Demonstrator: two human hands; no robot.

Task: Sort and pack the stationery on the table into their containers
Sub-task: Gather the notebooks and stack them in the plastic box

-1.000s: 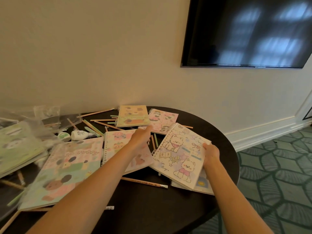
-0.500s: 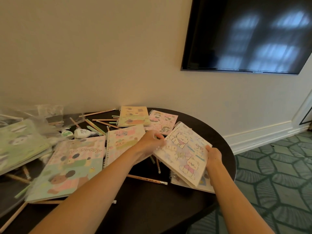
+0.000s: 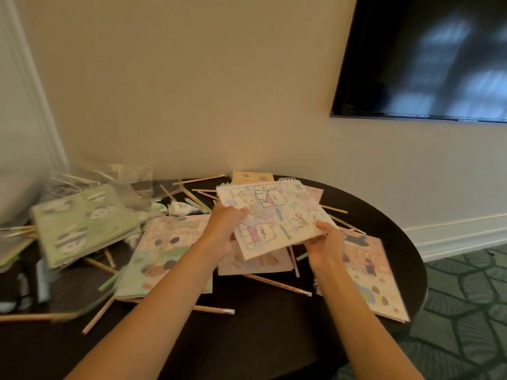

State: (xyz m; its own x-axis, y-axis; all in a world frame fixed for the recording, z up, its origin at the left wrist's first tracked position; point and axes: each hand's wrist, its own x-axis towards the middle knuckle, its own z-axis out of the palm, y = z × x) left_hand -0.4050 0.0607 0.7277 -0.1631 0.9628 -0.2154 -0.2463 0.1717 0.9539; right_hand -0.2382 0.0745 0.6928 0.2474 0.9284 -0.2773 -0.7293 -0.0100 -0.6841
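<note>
Holding a spiral notebook (image 3: 274,215) tilted above the middle of the round dark table (image 3: 274,338), the person had both hands on its near side. The left hand (image 3: 223,231) gripped the near left edge, thumb on the cover and fingers curled beneath. The right hand (image 3: 325,242) pinched the near right corner in the same way. The wire binding ran along the far edge. The cover showed white cartoon puppies, hearts and bows; any small writing on it was too blurred to read.

Left of the hands lay a large pastel notebook (image 3: 164,259), flat on the table, with the letters "PUPP" readable near its far edge. Farther left a green notebook (image 3: 82,223) with round black-and-white animal faces sat inside a clear plastic bag (image 3: 134,179). A pink notebook (image 3: 367,270) lay at the near right, close to the table edge, and another pink one (image 3: 255,263) lay under the held notebook. A yellow notebook (image 3: 252,176) rested at the far side by the wall.

Wooden pencils (image 3: 277,283) were scattered between and under the notebooks. A small white bottle (image 3: 179,208) lay on its side behind the large notebook, its label unreadable. A dark television (image 3: 425,56) hung on the wall at the upper right.
</note>
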